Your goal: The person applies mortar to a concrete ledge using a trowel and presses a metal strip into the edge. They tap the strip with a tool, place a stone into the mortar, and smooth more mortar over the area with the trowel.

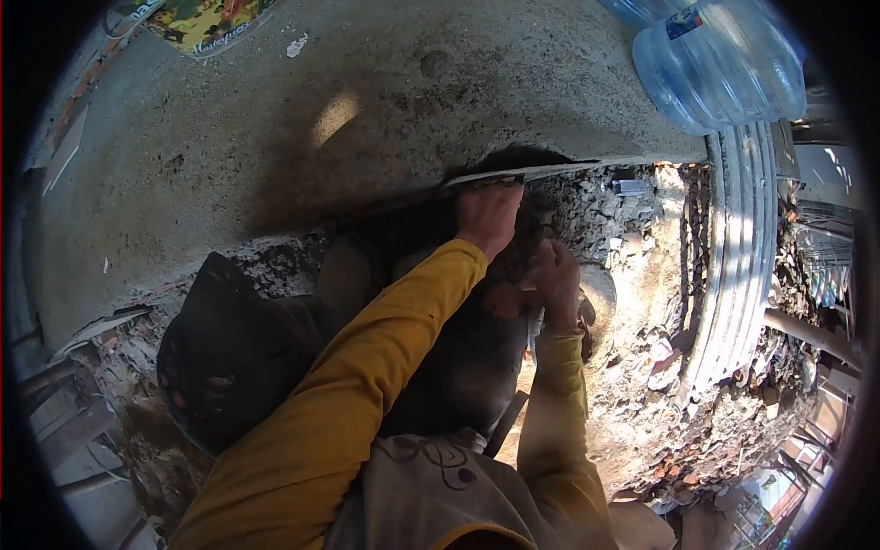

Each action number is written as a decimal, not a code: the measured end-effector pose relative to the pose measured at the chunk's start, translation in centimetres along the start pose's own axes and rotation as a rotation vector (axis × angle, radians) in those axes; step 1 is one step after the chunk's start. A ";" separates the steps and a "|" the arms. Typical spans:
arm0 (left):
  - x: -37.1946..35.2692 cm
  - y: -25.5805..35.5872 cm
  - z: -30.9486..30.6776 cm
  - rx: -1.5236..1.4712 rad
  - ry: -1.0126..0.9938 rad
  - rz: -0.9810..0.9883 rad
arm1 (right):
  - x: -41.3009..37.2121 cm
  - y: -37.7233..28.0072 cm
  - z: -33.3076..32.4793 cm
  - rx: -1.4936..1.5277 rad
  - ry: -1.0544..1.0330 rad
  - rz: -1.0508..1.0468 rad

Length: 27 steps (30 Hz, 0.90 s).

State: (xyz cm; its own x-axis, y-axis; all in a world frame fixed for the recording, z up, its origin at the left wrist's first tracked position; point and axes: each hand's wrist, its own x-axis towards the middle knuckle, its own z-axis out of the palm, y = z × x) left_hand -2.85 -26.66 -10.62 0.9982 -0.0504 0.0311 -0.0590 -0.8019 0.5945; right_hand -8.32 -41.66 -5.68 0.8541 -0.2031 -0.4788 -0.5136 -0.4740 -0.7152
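Note:
My left hand is closed at the front edge of a grey concrete slab. Its knuckles are up against a thin pale strip along that edge, beside a dark patch. Whatever those fingers grip is hidden. Lower and to the right, my right hand is curled in shadow in front of my body. Something small may be between its fingers, but I cannot make it out. Both forearms wear yellow sleeves.
Blue plastic water jugs are at the upper right, above a corrugated sheet. A printed bucket stands on the slab at the upper left. Broken rubble covers the ground to the right.

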 end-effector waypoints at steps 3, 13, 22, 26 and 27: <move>0.1 -0.1 0.2 -0.018 -0.004 -0.019 | 1.4 -3.2 0.3 0.325 -0.213 0.160; -0.4 -0.3 -0.1 -0.067 0.128 0.057 | 8.4 -0.2 6.4 0.901 -0.386 0.094; -0.4 -0.2 -1.6 -0.045 0.045 0.069 | 8.1 -1.2 6.1 0.659 -0.154 -0.191; -2.0 0.3 -2.7 -0.107 0.001 -0.008 | 8.2 -1.1 6.2 0.677 -0.201 -0.225; -3.0 0.3 -2.4 -0.180 0.273 0.096 | 8.1 -1.3 6.3 0.737 -0.217 -0.233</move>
State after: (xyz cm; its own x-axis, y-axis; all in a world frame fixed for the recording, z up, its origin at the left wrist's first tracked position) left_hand -5.88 -25.36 -8.63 0.9542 0.0599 0.2932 -0.1752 -0.6824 0.7096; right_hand -1.26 -37.31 -11.82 0.9499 0.0385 -0.3102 -0.3109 0.2195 -0.9247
